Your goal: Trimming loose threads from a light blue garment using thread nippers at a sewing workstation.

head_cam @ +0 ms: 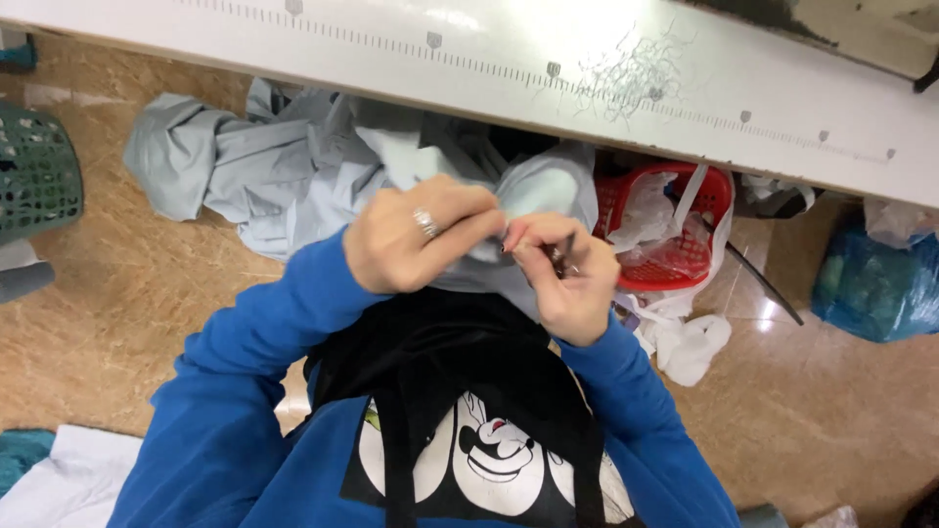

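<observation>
The left hand [416, 235] is closed, and its grip pinches a fold of the pale grey cloth [293, 171] between thumb and fingers. A ring sits on one finger. The right hand [567, 279] is closed too. It holds a small dark tool [559, 256] right against the same fold. The tool is too small to tell what kind it is.

The cloth starts in the grip, just where the two hands meet. From there it runs up and to the left in a big crumpled heap, and it goes under the edge of the white desk [391, 44].

What could go wrong? The tool's tip is very near the left fingertips, so a slip could poke them. The pinch is small and the heap looks heavy, so I think the cloth could pull out of the grip. The tool could also snag or cut the cloth in the wrong spot.

A red basket [704, 181] with white scraps sits just beside the right hand, on the brown floor [127, 303]. A green basket [39, 176] sits well apart on the left.
</observation>
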